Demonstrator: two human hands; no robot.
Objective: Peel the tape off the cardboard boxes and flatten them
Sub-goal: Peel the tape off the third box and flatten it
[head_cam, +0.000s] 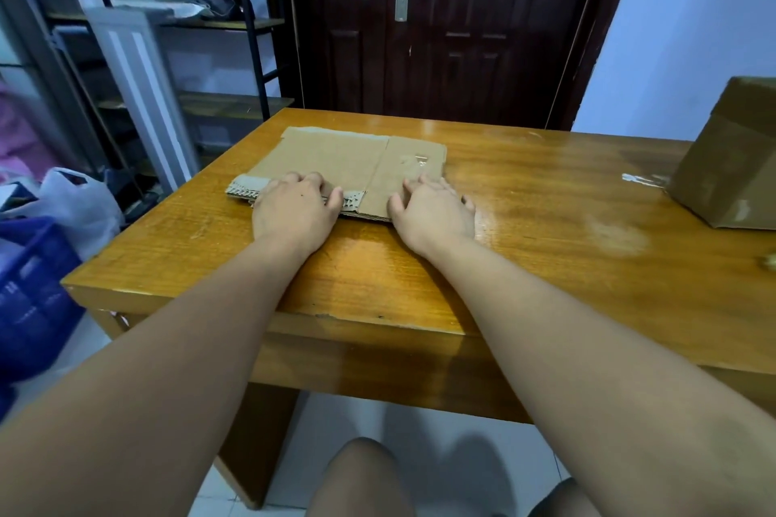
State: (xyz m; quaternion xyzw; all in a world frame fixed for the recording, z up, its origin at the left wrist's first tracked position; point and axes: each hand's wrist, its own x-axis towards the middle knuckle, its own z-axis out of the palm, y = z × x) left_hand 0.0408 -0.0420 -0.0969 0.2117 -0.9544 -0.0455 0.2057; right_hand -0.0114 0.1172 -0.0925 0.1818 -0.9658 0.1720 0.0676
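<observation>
Two boxes are in view: one flattened box (336, 159) lies on the bench (546, 222) towards its far left corner, and one standing box (730, 168) sits well apart at the right, not yet opened out. Both hands rest on the near edge of the flat one. The left hand (294, 210) has its fingers bent at the knuckles with the tips down on the card and the thumb along the ragged edge; whether that thumb hooks under the layers cannot be told. The right hand (434, 208) lies with its fingers spread fairly wide and flat, holding nothing.

The likeliest trouble is spring-back: pressure sits only along the near edge, so the far flaps could lift once the hands come away. The bench looks glossy, so a forward push might slide the card towards the far left corner and off. A shiny tape scrap (415, 160) seems to cling to the right panel; left there, the peeling is unfinished, and picking at it carelessly could tear the paper face. The torn corrugated edge (243, 191) could scrape a dragged thumb. A loose tape strip (642, 179) just beside the standing box could stick to it
</observation>
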